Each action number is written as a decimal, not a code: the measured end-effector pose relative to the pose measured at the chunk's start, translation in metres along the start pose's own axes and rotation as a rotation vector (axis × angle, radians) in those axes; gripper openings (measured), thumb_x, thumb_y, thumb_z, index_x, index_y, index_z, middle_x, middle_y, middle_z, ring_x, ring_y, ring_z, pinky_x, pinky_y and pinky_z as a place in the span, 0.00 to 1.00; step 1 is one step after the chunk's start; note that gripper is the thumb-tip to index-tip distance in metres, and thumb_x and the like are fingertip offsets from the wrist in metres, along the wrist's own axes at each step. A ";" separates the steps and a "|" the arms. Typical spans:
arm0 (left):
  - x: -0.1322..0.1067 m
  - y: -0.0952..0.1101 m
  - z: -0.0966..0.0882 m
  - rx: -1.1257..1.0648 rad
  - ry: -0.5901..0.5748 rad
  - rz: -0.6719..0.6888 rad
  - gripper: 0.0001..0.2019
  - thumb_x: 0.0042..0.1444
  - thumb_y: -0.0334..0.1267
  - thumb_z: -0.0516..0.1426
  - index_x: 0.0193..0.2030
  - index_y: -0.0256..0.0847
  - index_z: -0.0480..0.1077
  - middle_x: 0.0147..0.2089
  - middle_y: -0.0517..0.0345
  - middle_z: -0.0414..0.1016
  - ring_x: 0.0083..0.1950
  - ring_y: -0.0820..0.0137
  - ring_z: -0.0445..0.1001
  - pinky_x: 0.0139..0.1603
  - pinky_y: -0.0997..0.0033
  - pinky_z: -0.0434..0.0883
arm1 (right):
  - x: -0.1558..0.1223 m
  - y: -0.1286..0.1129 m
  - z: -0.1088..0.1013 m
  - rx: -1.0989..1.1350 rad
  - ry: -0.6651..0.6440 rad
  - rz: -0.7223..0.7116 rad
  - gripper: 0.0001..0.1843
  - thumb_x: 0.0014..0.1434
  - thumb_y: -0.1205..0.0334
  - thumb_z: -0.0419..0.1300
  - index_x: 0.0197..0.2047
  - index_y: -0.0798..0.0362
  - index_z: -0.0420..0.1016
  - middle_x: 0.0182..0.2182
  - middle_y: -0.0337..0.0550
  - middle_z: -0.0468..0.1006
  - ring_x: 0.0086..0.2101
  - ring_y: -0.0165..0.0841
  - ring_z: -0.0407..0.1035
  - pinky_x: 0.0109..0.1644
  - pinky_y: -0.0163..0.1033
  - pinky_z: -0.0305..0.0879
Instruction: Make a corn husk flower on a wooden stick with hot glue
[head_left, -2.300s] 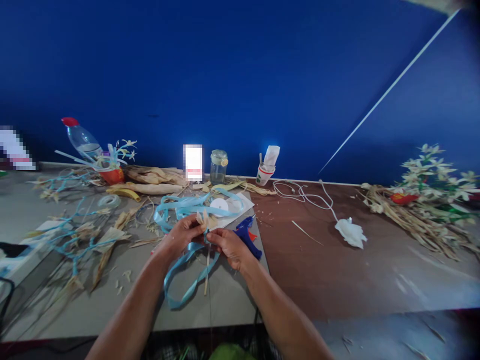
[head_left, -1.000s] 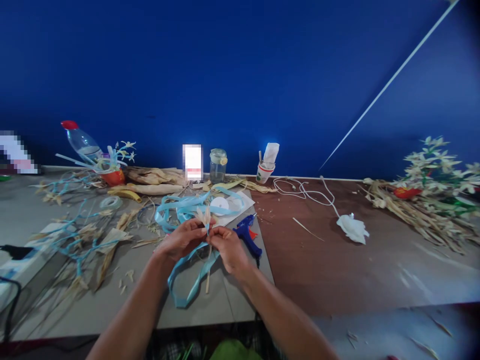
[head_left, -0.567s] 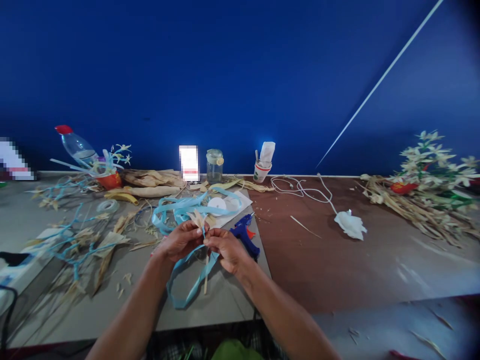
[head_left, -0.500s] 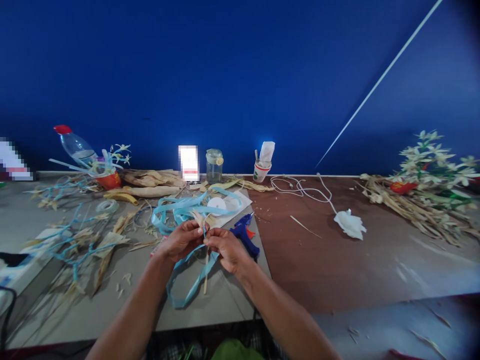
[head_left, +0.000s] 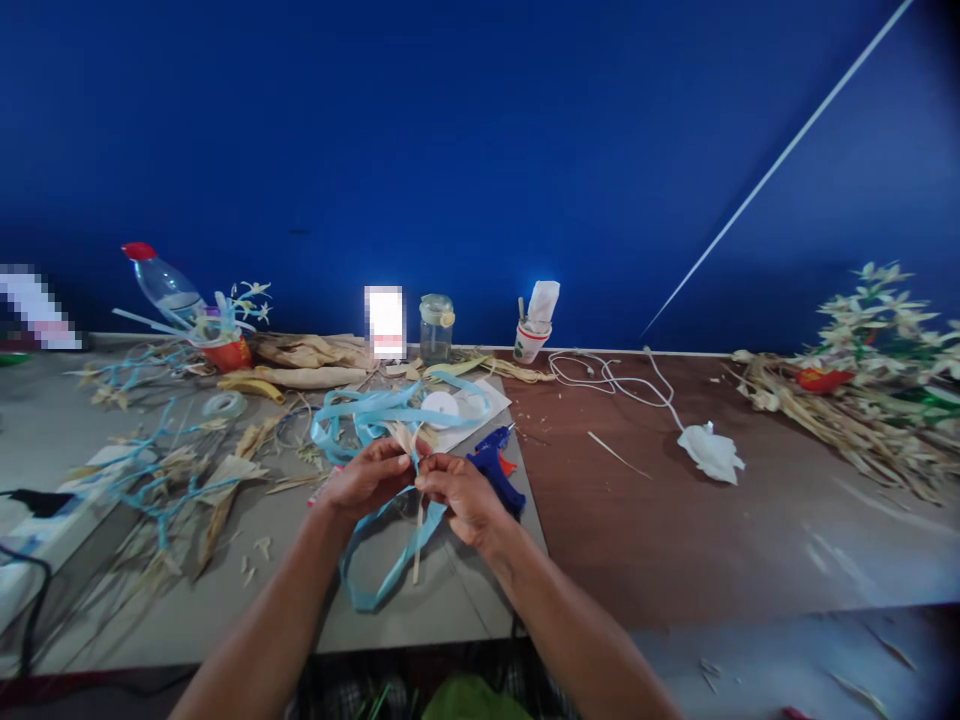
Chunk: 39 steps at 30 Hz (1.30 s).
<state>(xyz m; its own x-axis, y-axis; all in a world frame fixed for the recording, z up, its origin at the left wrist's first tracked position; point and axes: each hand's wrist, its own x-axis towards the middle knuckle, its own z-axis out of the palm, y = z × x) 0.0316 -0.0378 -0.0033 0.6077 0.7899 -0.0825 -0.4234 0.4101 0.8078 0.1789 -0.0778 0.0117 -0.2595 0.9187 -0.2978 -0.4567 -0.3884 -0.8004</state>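
Observation:
My left hand (head_left: 367,477) and my right hand (head_left: 459,492) meet over the grey table (head_left: 465,600), fingers pinched together. Between them stands a small straw flower (head_left: 409,437) on a thin stick (head_left: 417,548) that points down toward me. A light blue ribbon (head_left: 397,560) runs through both pinches and hangs in a loop below the hands. More of the same ribbon lies heaped behind them. A blue glue gun (head_left: 496,470) lies just right of my right hand.
Dried husks and blue-wrapped stems (head_left: 161,480) litter the left. At the back stand a red-capped bottle (head_left: 161,280), a glass jar (head_left: 436,326) and a paper cup (head_left: 531,340). A white cable (head_left: 607,380), a white flower (head_left: 711,452) and a straw bouquet (head_left: 862,380) lie right.
Both hands have stayed together on the flower stem and ribbon, with only small finger shifts. The view itself has drifted slightly.

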 end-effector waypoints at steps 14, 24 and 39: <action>0.001 -0.007 0.002 -0.023 0.026 0.054 0.09 0.37 0.36 0.67 0.26 0.35 0.74 0.31 0.55 0.72 0.27 0.72 0.69 0.27 0.71 0.67 | -0.007 -0.005 0.005 0.072 -0.081 0.087 0.08 0.32 0.69 0.62 0.20 0.54 0.68 0.13 0.27 0.59 0.16 0.20 0.44 0.22 0.31 0.49; 0.007 -0.006 0.014 0.218 0.227 0.135 0.11 0.40 0.38 0.65 0.23 0.36 0.67 0.21 0.63 0.66 0.24 0.76 0.63 0.29 0.75 0.60 | 0.002 0.001 -0.004 -0.200 0.103 -0.196 0.05 0.37 0.65 0.59 0.20 0.55 0.65 0.15 0.30 0.60 0.19 0.22 0.48 0.24 0.32 0.43; 0.000 -0.004 0.043 0.672 0.463 0.286 0.03 0.45 0.33 0.59 0.26 0.39 0.75 0.29 0.57 0.71 0.34 0.67 0.67 0.36 0.71 0.61 | 0.012 -0.001 -0.016 -0.666 0.333 -0.339 0.04 0.42 0.65 0.53 0.21 0.54 0.67 0.17 0.34 0.65 0.21 0.26 0.56 0.25 0.32 0.52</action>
<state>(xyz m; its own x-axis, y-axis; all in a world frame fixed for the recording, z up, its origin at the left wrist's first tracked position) 0.0620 -0.0586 0.0188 0.1414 0.9878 0.0648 0.0581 -0.0736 0.9956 0.1897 -0.0654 0.0009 0.1159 0.9925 -0.0388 0.1632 -0.0576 -0.9849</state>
